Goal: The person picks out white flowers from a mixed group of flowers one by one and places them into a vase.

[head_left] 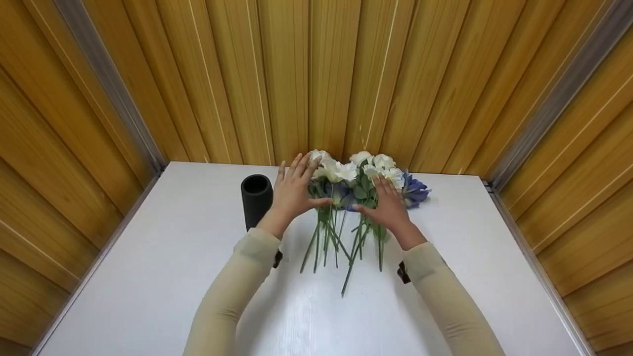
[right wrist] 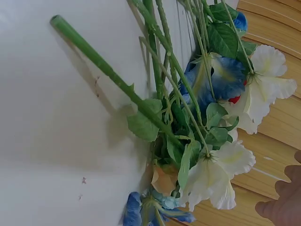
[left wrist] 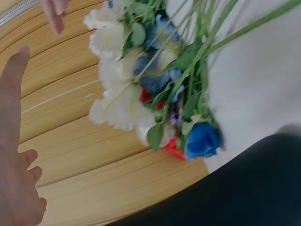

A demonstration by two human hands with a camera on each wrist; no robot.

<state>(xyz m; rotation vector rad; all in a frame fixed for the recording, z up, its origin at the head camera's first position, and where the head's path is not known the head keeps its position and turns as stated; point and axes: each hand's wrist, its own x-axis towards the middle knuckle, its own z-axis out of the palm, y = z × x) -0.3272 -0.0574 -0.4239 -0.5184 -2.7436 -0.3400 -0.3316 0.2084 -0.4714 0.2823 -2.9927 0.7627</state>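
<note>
Artificial flowers lie in two loose bunches at the back of the white table, green stems (head_left: 326,242) toward me. White blooms (head_left: 339,171) and blue ones (head_left: 416,190) show in the head view; the left wrist view adds a blue rose (left wrist: 202,140) and bits of red. My left hand (head_left: 293,195) is spread at the left bunch's edge, fingers straight. Over the right bunch, my right hand (head_left: 390,207) has its fingers extended and thumb out toward the left. Neither hand grips anything; whether they touch the petals I cannot tell. A black cylindrical vase (head_left: 256,202) stands upright just left of my left hand.
Wood-panelled walls (head_left: 326,74) enclose the white table (head_left: 173,277) at the back and both sides. Grey metal strips (head_left: 113,84) run along the corners. One thick stem (right wrist: 94,61) sticks out beyond the others in the right wrist view.
</note>
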